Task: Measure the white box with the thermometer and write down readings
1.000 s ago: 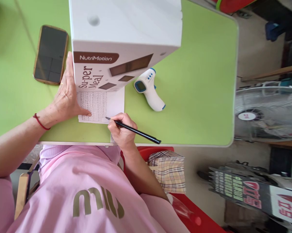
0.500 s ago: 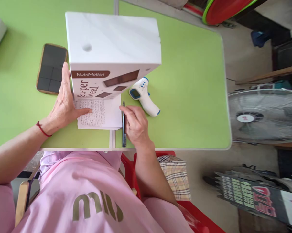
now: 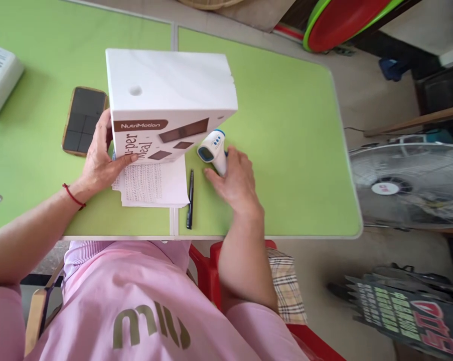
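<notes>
Over the surface (image 3: 294, 180) | your left hand (image 3: 101, 158) clamps the box (image 3: 173, 82) | your right hand (image 3: 239, 180), thumb and fingers apart, straddles the thermometer (image 3: 213, 144)

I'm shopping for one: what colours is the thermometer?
The thermometer is white and blue; head view.

White rectangular box (image 3: 169, 80): "NutriMotion" in white on a brown band (image 3: 140, 125); below, in sideways brown letters, "u-per Meal", the beginning covered by the left hand (image 3: 100, 165). Pink fabric shirt (image 3: 136, 286): large olive lettering beginning "m", remainder uncertain. Illegible: small writing on white paper sheets (image 3: 151, 185), characters on a dark panel with green and red lettering (image 3: 403, 316).
</notes>
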`<state>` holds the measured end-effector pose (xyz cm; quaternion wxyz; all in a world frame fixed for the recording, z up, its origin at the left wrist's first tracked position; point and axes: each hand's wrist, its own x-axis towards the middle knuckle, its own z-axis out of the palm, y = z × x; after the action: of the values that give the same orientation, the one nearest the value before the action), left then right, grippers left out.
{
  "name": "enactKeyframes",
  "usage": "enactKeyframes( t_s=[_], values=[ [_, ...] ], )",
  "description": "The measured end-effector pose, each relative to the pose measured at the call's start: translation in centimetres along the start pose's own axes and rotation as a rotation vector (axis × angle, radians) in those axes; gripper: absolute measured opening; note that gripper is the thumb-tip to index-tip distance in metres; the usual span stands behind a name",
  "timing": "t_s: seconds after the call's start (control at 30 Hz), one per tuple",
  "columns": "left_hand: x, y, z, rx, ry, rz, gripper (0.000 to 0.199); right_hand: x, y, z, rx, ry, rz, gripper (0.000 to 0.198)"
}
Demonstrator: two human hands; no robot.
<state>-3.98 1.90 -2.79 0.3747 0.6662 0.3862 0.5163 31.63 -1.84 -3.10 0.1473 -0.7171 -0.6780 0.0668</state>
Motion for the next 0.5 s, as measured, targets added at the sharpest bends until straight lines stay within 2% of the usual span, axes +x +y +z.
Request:
enactKeyframes(
  t_s=[0.1, 0.2, 0.3, 0.37, 0.43, 0.5],
  values=[
    [-0.2, 1.0, 0.1, 0.048, 0.046, 0.070, 0.091, 1.0, -0.3, 0.4, 0.080, -0.053, 0.115, 0.065],
    [-0.7, 1.8, 0.1, 0.016, 0.072, 0.065, 0.085, 0.6, -2.0, -0.3, 0.289, 0.097, 0.148, 0.061],
    [-1.3, 2.5, 0.1, -0.021, 0.081, -0.035, 0.076, -1.2, -5.0, -2.3, 0.693, 0.233, 0.136, 0.047],
    [-1.5, 2.9, 0.3, -0.060, 0.068, -0.108, 0.073, -3.1, -7.4, -3.8, 1.070, 0.169, 0.113, 0.041],
    [-1.5, 3.3, 0.4, -0.096, 0.044, -0.144, 0.071, -5.3, -9.8, -4.9, 1.406, 0.006, 0.123, 0.047],
    [-1.4, 3.7, 0.5, -0.099, 0.024, -0.172, 0.069, -7.4, -11.8, -5.3, 1.601, -0.129, 0.163, 0.046]
  ],
)
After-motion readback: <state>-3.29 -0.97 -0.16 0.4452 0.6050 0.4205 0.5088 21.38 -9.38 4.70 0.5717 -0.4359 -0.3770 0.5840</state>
